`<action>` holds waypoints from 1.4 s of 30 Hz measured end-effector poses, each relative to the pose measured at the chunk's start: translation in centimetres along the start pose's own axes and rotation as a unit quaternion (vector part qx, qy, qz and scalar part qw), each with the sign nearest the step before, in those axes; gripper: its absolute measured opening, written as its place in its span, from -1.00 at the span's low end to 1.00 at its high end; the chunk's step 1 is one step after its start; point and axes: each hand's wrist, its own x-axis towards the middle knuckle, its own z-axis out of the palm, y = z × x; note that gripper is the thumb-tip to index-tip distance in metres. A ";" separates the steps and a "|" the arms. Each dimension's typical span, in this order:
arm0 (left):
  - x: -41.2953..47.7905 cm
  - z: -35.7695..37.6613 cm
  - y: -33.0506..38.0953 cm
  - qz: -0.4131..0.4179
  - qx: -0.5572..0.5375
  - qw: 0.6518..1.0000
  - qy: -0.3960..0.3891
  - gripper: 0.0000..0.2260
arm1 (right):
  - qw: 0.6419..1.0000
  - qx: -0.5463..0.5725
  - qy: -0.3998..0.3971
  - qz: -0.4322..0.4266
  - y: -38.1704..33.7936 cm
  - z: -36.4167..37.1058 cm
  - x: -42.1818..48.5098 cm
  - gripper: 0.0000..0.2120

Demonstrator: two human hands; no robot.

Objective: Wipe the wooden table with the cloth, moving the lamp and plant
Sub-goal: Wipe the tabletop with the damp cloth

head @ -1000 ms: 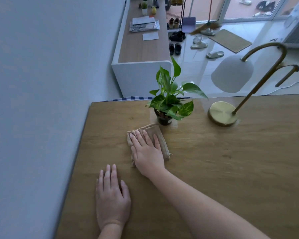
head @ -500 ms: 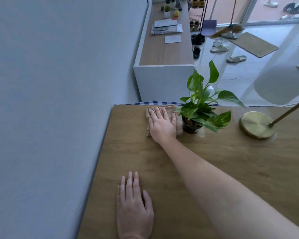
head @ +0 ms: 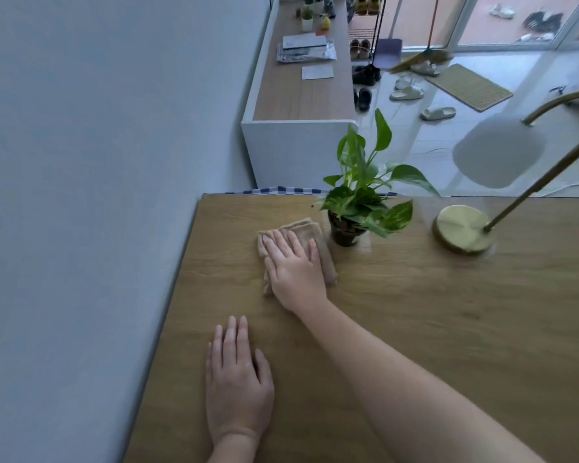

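Observation:
My right hand (head: 295, 269) lies flat on a folded beige cloth (head: 320, 242), pressing it onto the wooden table (head: 415, 312) just left of the plant. The small green plant (head: 361, 198) stands in a dark pot near the table's far edge, almost touching the cloth. A brass lamp rests its round base (head: 462, 228) to the right of the plant; its white shade (head: 497, 152) hangs beyond the table's edge. My left hand (head: 236, 379) rests palm down on the table, closer to me, holding nothing.
A grey wall (head: 97, 195) runs along the table's left edge. Past the far edge stands a long white cabinet (head: 298, 95) with papers on its wooden top. Slippers and a doormat (head: 468, 86) lie on the tiled floor.
My right hand has pulled the cloth back from the table's far edge toward me, along the left side of the plant. The left hand, plant and lamp have stayed put.

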 end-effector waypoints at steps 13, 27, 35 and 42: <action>-1.2 1.2 4.3 0.061 -0.024 0.998 0.007 -0.49 | 0.991 -0.028 0.044 0.121 11.0 -4.8 -12.5 -0.50; -1.2 1.6 5.8 0.067 -0.003 0.996 -0.055 -0.44 | 0.976 -0.038 0.054 0.209 14.6 -7.3 -3.5 -0.53; -1.2 1.9 5.7 0.073 -0.016 0.996 -0.046 -0.44 | 0.979 -0.076 0.033 0.186 17.9 -9.8 3.0 -0.34; -1.2 1.9 5.8 0.075 -0.018 0.996 -0.033 -0.45 | 0.978 -0.048 0.021 0.203 18.6 -11.1 5.9 -0.45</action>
